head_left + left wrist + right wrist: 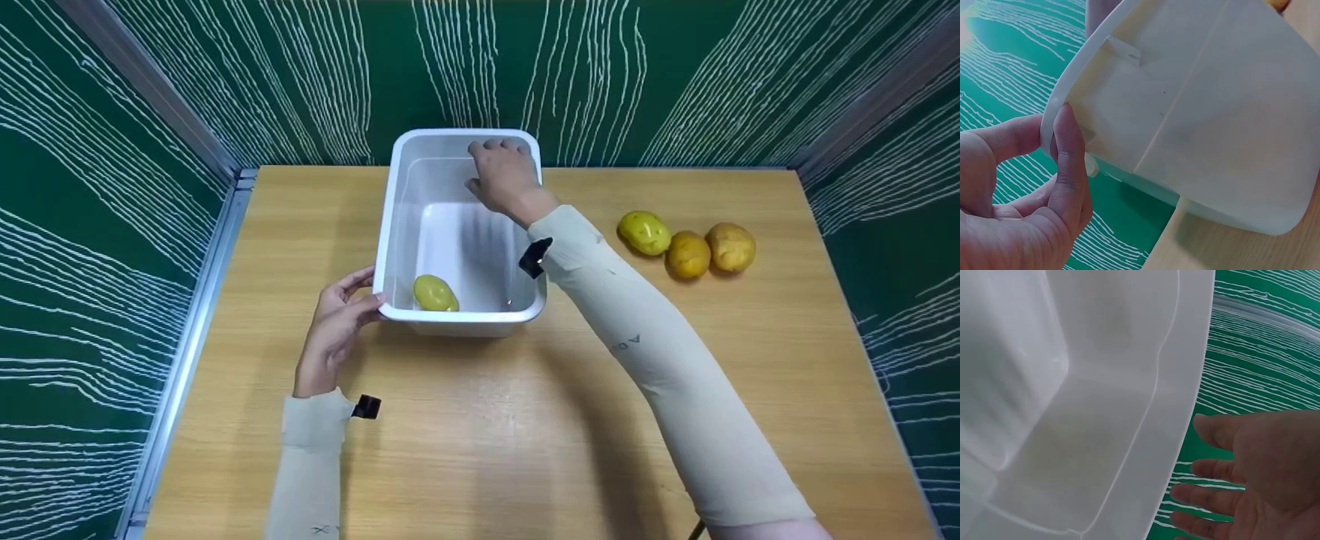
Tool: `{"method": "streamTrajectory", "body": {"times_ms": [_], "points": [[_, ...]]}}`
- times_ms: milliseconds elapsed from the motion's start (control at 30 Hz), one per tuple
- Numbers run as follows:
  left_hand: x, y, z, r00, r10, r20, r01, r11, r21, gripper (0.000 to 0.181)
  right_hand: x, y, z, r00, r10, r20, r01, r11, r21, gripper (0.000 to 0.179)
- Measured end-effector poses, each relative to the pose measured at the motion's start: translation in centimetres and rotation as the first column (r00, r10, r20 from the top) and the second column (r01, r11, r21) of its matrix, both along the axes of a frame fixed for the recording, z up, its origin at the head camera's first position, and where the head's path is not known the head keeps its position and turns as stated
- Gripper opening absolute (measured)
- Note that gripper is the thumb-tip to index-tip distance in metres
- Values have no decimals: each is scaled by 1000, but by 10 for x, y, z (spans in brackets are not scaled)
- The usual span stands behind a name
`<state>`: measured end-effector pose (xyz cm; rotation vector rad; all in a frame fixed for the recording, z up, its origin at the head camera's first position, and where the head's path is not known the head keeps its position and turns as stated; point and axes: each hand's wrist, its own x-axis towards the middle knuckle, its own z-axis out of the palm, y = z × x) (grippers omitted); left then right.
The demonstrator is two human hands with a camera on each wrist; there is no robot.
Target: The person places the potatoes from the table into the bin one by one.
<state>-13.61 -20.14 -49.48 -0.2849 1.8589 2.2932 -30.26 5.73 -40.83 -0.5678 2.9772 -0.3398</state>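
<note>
A white plastic bin (480, 225) stands at the back middle of the wooden table, its long side pointing away from me. One yellow-green potato (435, 293) lies inside, in the near left corner. My left hand (339, 326) pinches the bin's rim at that corner; the left wrist view shows the thumb and a finger on either side of the rim (1062, 84). Above the far right part of the bin is my right hand (504, 174), fingers spread and relaxed. In the right wrist view, this hand (1258, 472) holds nothing and its fingertips are just off the rim.
To the right of the bin, a yellow-green potato (644, 232) and two browner potatoes, one in the middle (688, 255) and one at the right (731, 247), sit close together. Green walls (517, 82) with white wavy lines enclose the table (480, 435) at the back and sides.
</note>
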Motion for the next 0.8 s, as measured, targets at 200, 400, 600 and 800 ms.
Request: {"method": "streamTrajectory", "body": {"times_ms": [200, 400, 600, 800], "points": [[1, -1, 0, 1000, -6, 1, 6, 1000, -2, 59, 3, 12, 6, 1000, -15, -8, 15, 999, -30, 53], [1, -1, 1, 1000, -10, 9, 10, 1000, -12, 59, 6, 28, 13, 999, -42, -16, 41, 998, -50, 57], [0, 1, 1, 1000, 6, 7, -6, 1000, 17, 58, 9, 50, 18, 995, -78, -59, 72, 994, -87, 59], [0, 1, -1, 1000, 8, 6, -9, 1000, 27, 59, 13, 80, 19, 990, -113, -88, 97, 981, -170, 56]]}}
